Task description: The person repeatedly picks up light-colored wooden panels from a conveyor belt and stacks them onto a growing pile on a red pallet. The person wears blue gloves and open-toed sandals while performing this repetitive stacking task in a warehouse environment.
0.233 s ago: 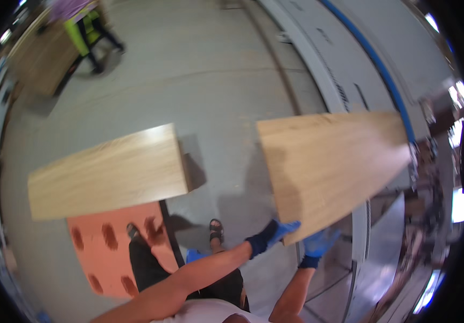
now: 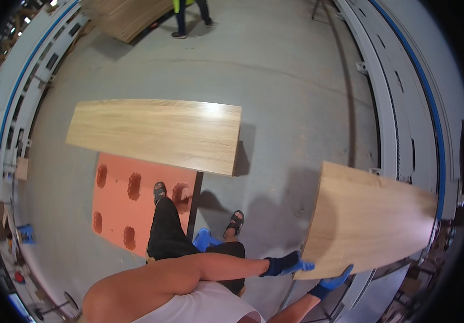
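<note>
Touching one panel [image 2: 374,220] of two: two blue grips [image 2: 297,264]

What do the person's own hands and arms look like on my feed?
The left hand and right hand wear bright blue gloves with darker navy cuffs. The forearms are sleeveless; no markings are discernible.

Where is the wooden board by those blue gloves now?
At lower right in the head view, the board spans from the left hand and right hand toward the blue-striped machine.
</note>
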A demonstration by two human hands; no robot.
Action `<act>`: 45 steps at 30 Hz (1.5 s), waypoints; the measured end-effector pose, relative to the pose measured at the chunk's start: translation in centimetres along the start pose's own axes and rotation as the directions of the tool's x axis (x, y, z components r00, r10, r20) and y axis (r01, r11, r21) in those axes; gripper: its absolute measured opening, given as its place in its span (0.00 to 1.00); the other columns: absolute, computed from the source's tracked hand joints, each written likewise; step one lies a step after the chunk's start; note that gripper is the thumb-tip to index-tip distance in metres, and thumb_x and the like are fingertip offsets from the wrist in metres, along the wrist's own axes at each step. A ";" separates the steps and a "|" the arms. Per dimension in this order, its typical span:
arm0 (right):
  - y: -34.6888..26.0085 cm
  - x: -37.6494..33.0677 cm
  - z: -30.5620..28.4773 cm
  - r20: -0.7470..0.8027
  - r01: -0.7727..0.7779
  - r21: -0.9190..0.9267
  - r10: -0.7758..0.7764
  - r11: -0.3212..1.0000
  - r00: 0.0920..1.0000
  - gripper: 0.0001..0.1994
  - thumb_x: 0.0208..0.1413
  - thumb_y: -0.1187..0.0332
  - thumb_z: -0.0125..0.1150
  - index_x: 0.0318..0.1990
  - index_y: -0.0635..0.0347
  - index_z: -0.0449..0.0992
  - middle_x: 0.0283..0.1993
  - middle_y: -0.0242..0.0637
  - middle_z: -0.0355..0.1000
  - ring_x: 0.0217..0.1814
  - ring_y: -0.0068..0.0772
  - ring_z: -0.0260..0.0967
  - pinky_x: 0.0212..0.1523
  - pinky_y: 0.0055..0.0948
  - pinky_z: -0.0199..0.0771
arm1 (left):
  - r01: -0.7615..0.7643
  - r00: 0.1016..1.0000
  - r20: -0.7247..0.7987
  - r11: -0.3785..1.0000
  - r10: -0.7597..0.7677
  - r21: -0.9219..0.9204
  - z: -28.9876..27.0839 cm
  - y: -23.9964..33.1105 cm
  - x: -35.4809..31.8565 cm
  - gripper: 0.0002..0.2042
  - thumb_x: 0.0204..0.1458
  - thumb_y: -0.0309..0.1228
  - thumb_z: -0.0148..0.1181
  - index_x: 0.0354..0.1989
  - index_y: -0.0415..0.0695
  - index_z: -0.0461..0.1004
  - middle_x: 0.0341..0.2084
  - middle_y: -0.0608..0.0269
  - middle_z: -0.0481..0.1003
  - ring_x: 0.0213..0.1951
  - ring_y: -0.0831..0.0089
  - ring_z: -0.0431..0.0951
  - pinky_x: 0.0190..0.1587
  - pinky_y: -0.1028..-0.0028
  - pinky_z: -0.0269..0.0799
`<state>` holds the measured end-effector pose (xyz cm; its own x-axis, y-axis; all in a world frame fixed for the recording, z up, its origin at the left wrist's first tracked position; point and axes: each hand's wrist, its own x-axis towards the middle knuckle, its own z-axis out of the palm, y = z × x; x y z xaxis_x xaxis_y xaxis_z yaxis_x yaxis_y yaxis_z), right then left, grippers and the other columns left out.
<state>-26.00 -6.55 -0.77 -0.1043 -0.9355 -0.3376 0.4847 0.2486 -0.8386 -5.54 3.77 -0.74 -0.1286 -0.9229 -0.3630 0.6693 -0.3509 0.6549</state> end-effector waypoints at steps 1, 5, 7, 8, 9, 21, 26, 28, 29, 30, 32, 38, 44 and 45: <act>0.7 -0.1 -0.8 0.033 -0.014 -0.007 0.015 1.000 0.999 0.32 0.63 0.49 0.44 0.65 0.63 0.54 0.68 0.45 0.54 0.65 0.43 0.57 0.64 0.43 0.59 | 0.008 1.000 -0.016 1.000 -0.007 0.027 -0.4 -0.8 -0.4 0.26 0.47 0.39 0.66 0.53 0.39 0.71 0.39 0.64 0.76 0.36 0.76 0.72 0.40 0.75 0.69; -2.1 -3.6 -3.8 0.067 -0.075 -0.049 0.079 0.996 0.995 0.32 0.62 0.49 0.45 0.65 0.63 0.54 0.67 0.44 0.56 0.65 0.44 0.57 0.64 0.41 0.59 | 0.197 0.979 0.060 0.980 -0.196 -0.016 2.2 -1.2 -4.6 0.22 0.45 0.44 0.66 0.43 0.40 0.76 0.24 0.69 0.72 0.26 0.79 0.68 0.28 0.75 0.65; -3.3 -4.7 -7.2 0.118 0.069 -0.276 -0.038 0.959 0.992 0.31 0.63 0.50 0.45 0.66 0.63 0.53 0.67 0.45 0.55 0.65 0.43 0.57 0.64 0.41 0.59 | 0.202 0.976 0.091 0.979 -0.198 -0.030 3.5 -3.2 -5.4 0.22 0.45 0.44 0.66 0.42 0.40 0.76 0.23 0.69 0.72 0.26 0.79 0.68 0.28 0.75 0.65; -3.0 -4.6 -9.6 0.158 0.220 -0.448 -0.165 0.867 0.973 0.30 0.63 0.52 0.46 0.66 0.63 0.53 0.68 0.46 0.54 0.64 0.43 0.57 0.64 0.41 0.59 | 0.199 0.975 0.102 0.979 -0.195 -0.036 3.5 -3.8 -5.7 0.21 0.45 0.44 0.66 0.42 0.40 0.76 0.23 0.69 0.72 0.25 0.79 0.68 0.28 0.75 0.65; -3.2 -4.3 -11.1 0.189 0.267 -0.464 -0.200 0.845 0.961 0.30 0.63 0.54 0.46 0.66 0.63 0.53 0.68 0.46 0.53 0.64 0.42 0.57 0.64 0.41 0.59 | 0.199 0.975 0.111 0.980 -0.194 -0.032 3.6 -4.2 -6.0 0.21 0.45 0.43 0.66 0.41 0.40 0.77 0.23 0.69 0.71 0.25 0.79 0.68 0.27 0.75 0.65; -4.4 -4.9 -2.0 0.089 0.003 0.004 -0.004 1.000 0.996 0.32 0.61 0.51 0.48 0.68 0.57 0.51 0.69 0.43 0.52 0.66 0.44 0.55 0.66 0.47 0.55 | 0.147 0.988 -0.076 0.965 -0.134 0.215 -16.7 14.2 -17.5 0.25 0.46 0.41 0.66 0.47 0.34 0.75 0.34 0.64 0.78 0.36 0.79 0.73 0.44 0.75 0.68; -5.7 -5.0 -1.3 0.072 0.080 -0.165 -0.069 0.983 0.995 0.32 0.61 0.50 0.48 0.67 0.57 0.52 0.69 0.42 0.53 0.67 0.44 0.55 0.66 0.48 0.55 | 0.052 0.906 -0.421 0.972 0.052 0.231 -26.5 26.2 -32.1 0.16 0.46 0.36 0.66 0.37 0.36 0.77 0.22 0.68 0.75 0.21 0.81 0.70 0.25 0.79 0.66; -5.0 -5.5 -0.7 0.072 0.078 -0.192 -0.065 0.978 0.995 0.32 0.61 0.50 0.48 0.67 0.56 0.52 0.69 0.42 0.53 0.67 0.44 0.54 0.66 0.48 0.54 | 0.327 0.792 -0.609 0.820 0.033 0.470 -31.9 27.6 -36.8 0.16 0.45 0.42 0.66 0.29 0.39 0.76 0.16 0.71 0.69 0.17 0.81 0.66 0.23 0.78 0.62; -4.3 -5.9 -0.3 0.068 0.070 -0.206 -0.057 0.976 0.996 0.32 0.61 0.50 0.48 0.67 0.56 0.52 0.69 0.42 0.53 0.67 0.44 0.54 0.66 0.49 0.54 | 0.310 0.712 -0.698 0.855 0.082 0.416 -34.7 25.9 -38.3 0.19 0.45 0.47 0.65 0.25 0.41 0.74 0.14 0.71 0.66 0.16 0.80 0.65 0.22 0.78 0.61; -3.8 -6.2 0.3 0.074 0.058 -0.220 -0.043 0.974 0.996 0.32 0.61 0.50 0.49 0.67 0.56 0.52 0.69 0.41 0.53 0.67 0.44 0.54 0.66 0.49 0.54 | 0.281 0.615 -0.779 0.890 0.121 0.360 -37.9 23.3 -39.3 0.22 0.45 0.51 0.64 0.21 0.42 0.72 0.11 0.72 0.63 0.15 0.78 0.64 0.21 0.77 0.60; -2.1 -7.2 1.2 0.079 0.040 -0.237 -0.021 0.971 0.997 0.32 0.61 0.50 0.49 0.67 0.56 0.52 0.69 0.41 0.53 0.67 0.44 0.54 0.66 0.49 0.54 | 0.355 0.423 -0.903 0.902 0.081 0.247 -44.0 18.8 -41.0 0.26 0.46 0.57 0.60 0.18 0.44 0.70 0.10 0.69 0.64 0.14 0.77 0.64 0.19 0.76 0.59; 5.9 -9.3 5.4 0.160 -0.058 -0.295 0.109 0.954 0.981 0.32 0.60 0.49 0.49 0.67 0.56 0.53 0.69 0.40 0.54 0.67 0.45 0.54 0.66 0.50 0.53 | 0.395 0.062 -0.997 0.915 0.055 0.076 -63.7 -4.1 -45.2 0.27 0.57 0.54 0.49 0.31 0.38 0.80 0.20 0.63 0.76 0.28 0.75 0.73 0.37 0.73 0.68; 15.1 -8.4 8.1 0.596 -0.392 -0.351 0.526 0.850 0.606 0.33 0.60 0.48 0.50 0.67 0.56 0.54 0.69 0.39 0.54 0.68 0.45 0.53 0.67 0.51 0.52 | 0.578 -0.239 -0.950 0.815 0.202 0.028 -69.8 -3.5 -50.6 0.31 0.56 0.59 0.42 0.34 0.39 0.77 0.31 0.40 0.76 0.39 0.49 0.77 0.44 0.59 0.69; 18.0 -8.8 9.4 0.451 -0.439 -0.266 0.513 0.858 0.730 0.33 0.59 0.47 0.51 0.66 0.56 0.56 0.69 0.39 0.55 0.68 0.45 0.53 0.67 0.51 0.50 | 0.634 -0.325 -0.899 0.773 0.295 0.024 -71.0 -2.8 -53.4 0.30 0.58 0.57 0.39 0.33 0.40 0.77 0.29 0.38 0.75 0.39 0.46 0.76 0.45 0.57 0.68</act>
<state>-8.20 3.76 -8.88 0.5642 -0.6690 -0.4839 0.2310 0.6906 -0.6854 51.37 65.35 -30.26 0.8967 0.3392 -0.2845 0.4181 -0.8601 0.2923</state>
